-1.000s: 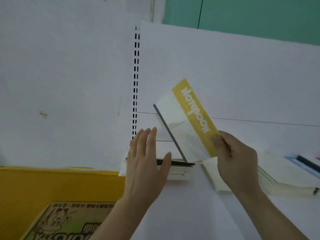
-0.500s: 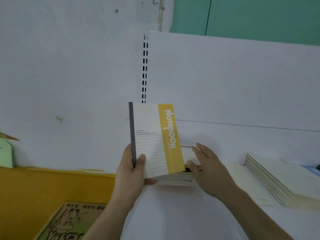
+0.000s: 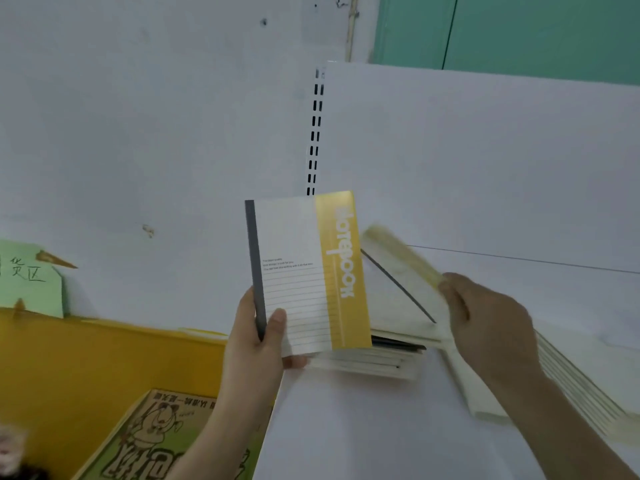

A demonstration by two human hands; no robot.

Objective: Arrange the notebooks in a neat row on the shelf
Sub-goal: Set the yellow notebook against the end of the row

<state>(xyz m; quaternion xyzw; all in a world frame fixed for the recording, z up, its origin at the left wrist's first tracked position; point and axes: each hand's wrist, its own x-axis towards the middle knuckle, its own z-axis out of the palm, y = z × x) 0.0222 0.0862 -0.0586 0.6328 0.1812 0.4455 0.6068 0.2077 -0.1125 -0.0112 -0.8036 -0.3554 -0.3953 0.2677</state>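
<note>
My left hand (image 3: 258, 336) grips a white and yellow notebook (image 3: 304, 268) by its grey spine and holds it upright above the white shelf (image 3: 346, 427). To its right, my right hand (image 3: 488, 317) pinches the yellow edge of a second notebook (image 3: 398, 282) and lifts it tilted off a flat pile of notebooks (image 3: 374, 362). That second notebook is blurred. A fanned stack of cream notebooks (image 3: 581, 386) lies on the shelf behind my right forearm.
The shelf's white back panel (image 3: 485, 161) and a slotted upright (image 3: 314, 140) rise behind the pile. At the left stands a yellow box (image 3: 86, 368) with a green cartoon booklet (image 3: 156, 441) in it. A green paper label (image 3: 29, 278) leans on the wall.
My right hand, which lay open on the flat pile, has taken hold of a second notebook and raised it tilted. My left hand keeps the first notebook upright.
</note>
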